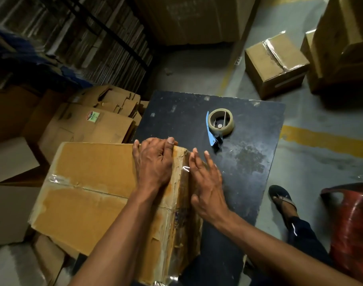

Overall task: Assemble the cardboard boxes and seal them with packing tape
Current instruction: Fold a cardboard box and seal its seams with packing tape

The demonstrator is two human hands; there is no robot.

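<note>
Your left hand (153,162) and right hand (205,182) press flat, grips released, on the worn brown cardboard box (89,182); light, stiff, slick where taped, so hold its edges

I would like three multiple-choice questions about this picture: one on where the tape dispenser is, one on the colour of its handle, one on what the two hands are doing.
1. Where is the tape dispenser?
A. on the black table, beyond the hands
B. in the right hand
C. on the floor

2. What colour is its handle?
A. red
B. blue
C. green

3. What are the hands doing?
A. both lie on the cardboard box
B. both hang idle
C. one lifts the dispenser

Answers:
1 A: it stands on the black table, untouched.
2 B: the handle beside the roll is light blue.
3 A: the left hand lies on top of the cardboard box near its edge, and the right hand lies flat on the taped side.
</note>
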